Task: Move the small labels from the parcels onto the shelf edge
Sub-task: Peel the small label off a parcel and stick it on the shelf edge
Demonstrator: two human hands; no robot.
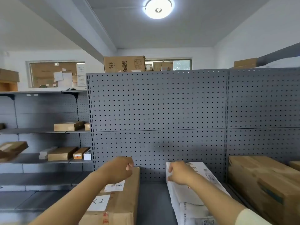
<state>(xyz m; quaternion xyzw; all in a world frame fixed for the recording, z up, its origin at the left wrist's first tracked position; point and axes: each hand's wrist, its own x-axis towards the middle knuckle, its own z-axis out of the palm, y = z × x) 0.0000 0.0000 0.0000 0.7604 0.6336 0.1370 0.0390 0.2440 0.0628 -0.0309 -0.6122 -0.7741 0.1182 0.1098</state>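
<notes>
We face a grey perforated metal back panel (155, 101) spanning the middle of the view. Above it we see a round white ceiling lamp (158, 8), lit. A brown cardboard carton with printed characters (124, 64) stands behind the panel's top edge. A wall window (57, 73) at left is covered with paper sheets.

1 head view, close, facing pegboard (159, 111) straight on, tilted perhaps slightly upward; ceiling visible.
</notes>
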